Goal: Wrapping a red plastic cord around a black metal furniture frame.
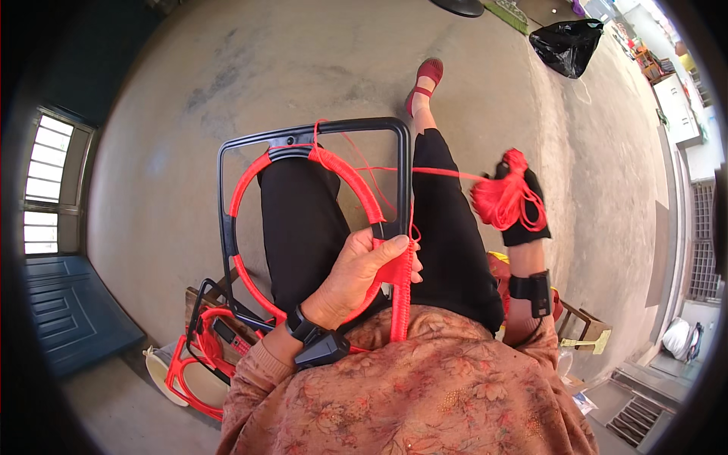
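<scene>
A black frame (403, 155), squarish with rounded corners, stands over my lap. Inside it is a ring (244, 186) wrapped in red cord, with bare black gaps at a few places. My left hand (345, 277) is closed round the right side of the frame, thumb on top, where the red wrapping is thick. Out to the right, my right hand (534, 196), in a black glove, holds a looped bundle of red cord (500, 203); its fingers are partly hidden. A strand runs taut from the bundle leftward to the frame, and thinner loops hang near its top.
At the lower left, another red-wrapped frame (176, 371) lies by a pale container (157, 368) and a dark phone-like device (224, 329). A black plastic bag (567, 47) sits on the floor at the far right. My outstretched leg ends in a red shoe (430, 70).
</scene>
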Demonstrator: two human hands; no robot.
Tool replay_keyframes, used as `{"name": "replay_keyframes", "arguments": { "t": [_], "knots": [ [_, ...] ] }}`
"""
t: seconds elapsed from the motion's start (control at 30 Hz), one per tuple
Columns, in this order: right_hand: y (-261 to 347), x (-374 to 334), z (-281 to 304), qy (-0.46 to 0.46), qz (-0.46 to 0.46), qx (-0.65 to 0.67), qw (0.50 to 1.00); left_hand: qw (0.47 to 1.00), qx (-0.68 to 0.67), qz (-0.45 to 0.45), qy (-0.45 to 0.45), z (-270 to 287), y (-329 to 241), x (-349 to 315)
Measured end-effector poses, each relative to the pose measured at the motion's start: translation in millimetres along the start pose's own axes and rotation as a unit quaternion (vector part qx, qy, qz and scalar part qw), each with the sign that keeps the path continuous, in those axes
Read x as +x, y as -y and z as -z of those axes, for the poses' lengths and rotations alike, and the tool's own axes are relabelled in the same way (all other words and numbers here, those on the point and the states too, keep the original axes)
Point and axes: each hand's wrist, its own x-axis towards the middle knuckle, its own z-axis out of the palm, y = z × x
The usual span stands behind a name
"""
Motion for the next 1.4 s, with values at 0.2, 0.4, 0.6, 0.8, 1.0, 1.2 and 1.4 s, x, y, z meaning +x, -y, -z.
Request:
{"name": "replay_keyframes", "arguments": {
  "t": [0.2,0.4,0.6,0.8,1.0,1.2,1.4],
  "knots": [
    [-24,-56,130,-0.052,-0.094,-0.036,0.994,1.0,0.003,-0.018,-0.003,2,-3,0],
    [-21,-89,137,-0.054,-0.211,0.129,0.967,1.0,0.016,-0.003,-0.012,1,0,-1],
    [-17,-26,47,0.083,-0.235,0.285,0.925,1.0,0.009,0.0,-0.003,1,6,3],
    [61,54,-111,0.3,-0.22,0.241,0.896,1.0,0.015,0.024,0.005,1,9,1],
    [45,40,-116,0.307,-0.216,0.266,0.888,1.0,0.008,0.021,0.005,1,6,1],
    [70,-19,5,0.272,-0.204,0.201,0.919,1.0,0.011,0.019,0.001,5,1,0],
    [88,-50,69,0.249,-0.188,0.137,0.94,1.0,0.013,-0.002,-0.001,3,2,2]
  ]
}}
